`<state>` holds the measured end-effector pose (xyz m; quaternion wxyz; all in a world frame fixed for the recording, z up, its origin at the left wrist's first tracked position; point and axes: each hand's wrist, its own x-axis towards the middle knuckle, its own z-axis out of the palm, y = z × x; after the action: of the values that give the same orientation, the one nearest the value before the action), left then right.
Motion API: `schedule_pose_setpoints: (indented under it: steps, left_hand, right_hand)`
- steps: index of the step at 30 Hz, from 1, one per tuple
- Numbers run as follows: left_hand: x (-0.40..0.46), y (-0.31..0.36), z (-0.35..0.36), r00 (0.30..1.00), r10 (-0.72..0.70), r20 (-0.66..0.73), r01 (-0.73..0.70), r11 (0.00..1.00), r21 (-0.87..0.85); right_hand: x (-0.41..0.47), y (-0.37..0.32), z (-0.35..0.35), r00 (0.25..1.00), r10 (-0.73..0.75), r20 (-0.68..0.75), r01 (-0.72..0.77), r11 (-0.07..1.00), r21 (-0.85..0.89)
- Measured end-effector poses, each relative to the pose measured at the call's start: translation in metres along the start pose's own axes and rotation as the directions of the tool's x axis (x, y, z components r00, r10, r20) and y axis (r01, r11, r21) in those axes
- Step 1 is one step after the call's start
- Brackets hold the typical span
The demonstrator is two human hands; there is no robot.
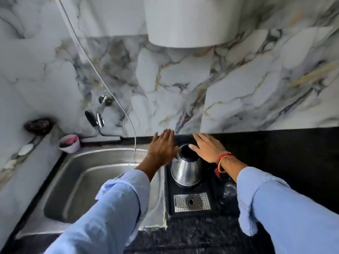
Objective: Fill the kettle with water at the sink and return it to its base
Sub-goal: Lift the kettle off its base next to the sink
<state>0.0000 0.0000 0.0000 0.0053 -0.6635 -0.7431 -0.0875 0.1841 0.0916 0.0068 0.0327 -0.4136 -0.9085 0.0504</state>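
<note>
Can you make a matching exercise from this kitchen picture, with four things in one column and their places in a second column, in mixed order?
Column one:
1. shiny steel kettle
2. small white cup with pink inside
3. perforated metal drip grate
4. chrome wall tap with black handle

Column two:
A. on the marble wall, above the sink's back edge
B. on the black tray, between the two open hands
C. at the back left corner of the steel sink
D. at the front of the black tray, nearer the camera than the kettle

Pairs: 1-B, 2-C, 3-D, 4-A
</note>
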Motion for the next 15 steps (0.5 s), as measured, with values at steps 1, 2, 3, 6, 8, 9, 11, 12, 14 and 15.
schedule_pose_setpoints:
  steps: [1, 2, 3, 6, 8, 9, 11, 12, 14, 15]
  left_hand:
    - [-0.003, 0.006, 0.011, 0.999, -0.003, 0.041, 0.003, 1.0, 0.01]
    - [-0.004, 0.011, 0.023, 0.997, -0.001, 0.083, 0.002, 1.0, -0.008]
    - [-0.01, 0.014, 0.037, 0.993, -0.016, 0.115, 0.018, 1.0, -0.013]
    - [-0.022, 0.023, 0.066, 0.985, -0.041, 0.169, 0.049, 0.998, -0.045]
    - [-0.025, 0.025, 0.074, 0.987, -0.066, 0.149, 0.079, 0.993, -0.085]
    - [-0.026, 0.027, 0.076, 0.987, -0.074, 0.142, 0.087, 0.992, -0.092]
    - [-0.028, 0.03, 0.081, 0.988, -0.086, 0.13, 0.1, 0.989, -0.11]
    - [-0.029, 0.031, 0.082, 0.988, -0.091, 0.125, 0.107, 0.986, -0.126]
    - [-0.029, 0.031, 0.082, 0.989, -0.093, 0.115, 0.11, 0.982, -0.156]
    - [-0.029, 0.031, 0.083, 0.99, -0.095, 0.109, 0.112, 0.98, -0.166]
  right_hand:
    - [-0.003, 0.005, 0.01, 0.998, 0.04, 0.044, -0.04, 0.999, -0.006]
    - [-0.004, 0.01, 0.021, 0.994, 0.074, 0.084, -0.074, 0.997, -0.003]
    - [-0.007, 0.014, 0.034, 0.988, 0.112, 0.108, -0.114, 0.993, 0.007]
    - [-0.007, 0.013, 0.051, 0.977, 0.181, 0.114, -0.186, 0.982, 0.034]
    - [0.0, 0.01, 0.051, 0.982, 0.183, 0.053, -0.185, 0.982, 0.034]
    - [0.003, 0.01, 0.052, 0.984, 0.176, 0.023, -0.176, 0.984, 0.032]
    - [0.007, 0.011, 0.057, 0.986, 0.162, -0.035, -0.161, 0.986, 0.031]
    - [0.008, 0.011, 0.059, 0.986, 0.156, -0.058, -0.154, 0.988, 0.031]
    - [0.013, 0.012, 0.061, 0.984, 0.16, -0.08, -0.156, 0.986, 0.055]
    - [0.015, 0.013, 0.062, 0.984, 0.157, -0.087, -0.152, 0.986, 0.067]
